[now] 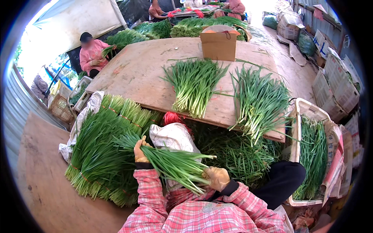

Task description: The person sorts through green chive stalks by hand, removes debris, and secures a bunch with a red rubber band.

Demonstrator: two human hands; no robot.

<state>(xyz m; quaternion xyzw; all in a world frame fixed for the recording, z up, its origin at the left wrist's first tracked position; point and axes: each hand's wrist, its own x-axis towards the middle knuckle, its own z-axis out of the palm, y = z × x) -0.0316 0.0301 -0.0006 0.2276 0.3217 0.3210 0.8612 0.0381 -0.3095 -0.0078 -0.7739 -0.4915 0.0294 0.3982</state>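
Note:
My left hand [140, 150], in a tan work glove, is closed around the leafy part of a bunch of garlic chives [171, 157] held across my lap. The pale stem ends fan out toward my right hand [217, 178], also gloved. Its fingers are curled against the lower stems, partly hidden. Left of the bunch is a large stack of tied garlic chive bundles [93, 151]. Two loose heaps of garlic chives, a left heap [196, 81] and a right heap [258, 101], lie on the wooden board ahead of me.
A white crate [297, 141] of greens stands at my right. Loose leaves [237, 155] pile below the board's edge, beside red ties [173, 118] and a white sack [171, 138]. A cardboard box [218, 46] sits on the board. A person in pink [91, 54] works at far left.

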